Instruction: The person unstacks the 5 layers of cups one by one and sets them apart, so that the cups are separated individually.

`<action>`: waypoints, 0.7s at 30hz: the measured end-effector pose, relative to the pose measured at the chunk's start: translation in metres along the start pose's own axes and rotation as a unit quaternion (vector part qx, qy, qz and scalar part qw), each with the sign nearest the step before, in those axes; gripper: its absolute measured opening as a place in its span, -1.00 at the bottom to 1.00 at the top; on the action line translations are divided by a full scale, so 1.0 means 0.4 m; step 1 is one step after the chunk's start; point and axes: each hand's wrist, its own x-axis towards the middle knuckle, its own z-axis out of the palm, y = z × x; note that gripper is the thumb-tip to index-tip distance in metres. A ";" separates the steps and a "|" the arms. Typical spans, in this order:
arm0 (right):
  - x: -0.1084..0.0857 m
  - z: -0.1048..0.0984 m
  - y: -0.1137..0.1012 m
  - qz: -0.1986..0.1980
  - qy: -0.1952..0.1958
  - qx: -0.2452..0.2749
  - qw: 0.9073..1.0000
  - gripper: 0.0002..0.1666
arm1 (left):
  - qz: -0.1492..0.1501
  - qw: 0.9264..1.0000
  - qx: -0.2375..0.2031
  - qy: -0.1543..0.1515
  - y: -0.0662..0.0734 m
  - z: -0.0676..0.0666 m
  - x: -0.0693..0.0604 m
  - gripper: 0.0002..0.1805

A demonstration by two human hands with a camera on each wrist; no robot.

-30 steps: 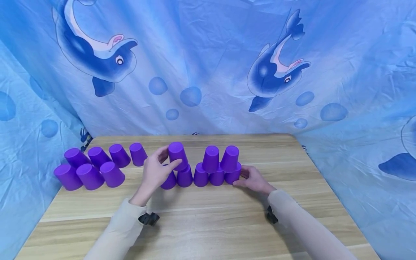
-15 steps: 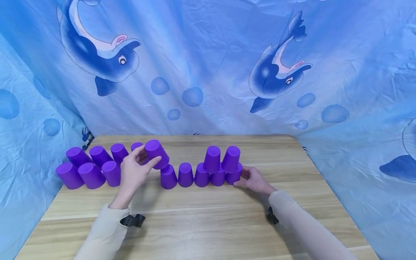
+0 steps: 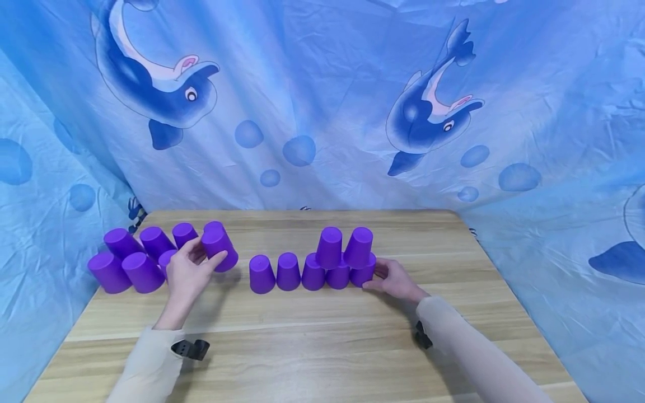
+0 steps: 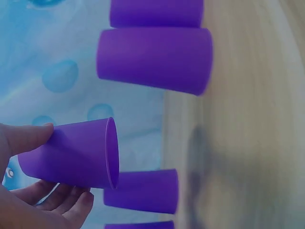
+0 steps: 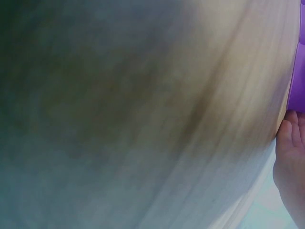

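In the head view my left hand (image 3: 187,274) grips an upside-down purple cup (image 3: 220,249) between thumb and fingers, raised off the table. The left wrist view shows the held cup (image 4: 78,155) with its rim apart from the thumb (image 4: 28,138). Right of it, two purple cups stand mouth down, the nearer one being a left-hand cup (image 3: 262,274). Beyond them, three touching cups bear two more, including an upper cup (image 3: 330,247). My right hand (image 3: 398,280) holds the rightmost lower cup (image 3: 361,274), thumb in front and fingers on the far side.
Several upturned purple cups in two rows, among them a front cup (image 3: 108,272), stand at the table's left; my left hand partly hides some. A wooden table (image 3: 312,347) lies under everything, with a blue dolphin-printed curtain (image 3: 322,112) behind.
My left hand has lifted the cup off the two lower cups and carried it left, to in front of the back-row cup. My right hand has stayed at the rightmost lower cup.
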 end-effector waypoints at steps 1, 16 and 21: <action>0.000 0.000 0.001 0.000 -0.001 0.000 1.000 -0.26 | -0.001 1.000 0.007 0.004 -0.006 -0.001 0.001 -0.25; 0.000 0.001 0.001 0.000 0.004 0.000 1.000 -0.25 | -0.037 0.996 0.074 -0.015 -0.064 -0.013 0.018 -0.18; 0.000 0.003 0.004 0.000 0.006 0.001 1.000 -0.25 | -0.039 0.996 0.085 -0.013 -0.077 -0.012 0.022 -0.19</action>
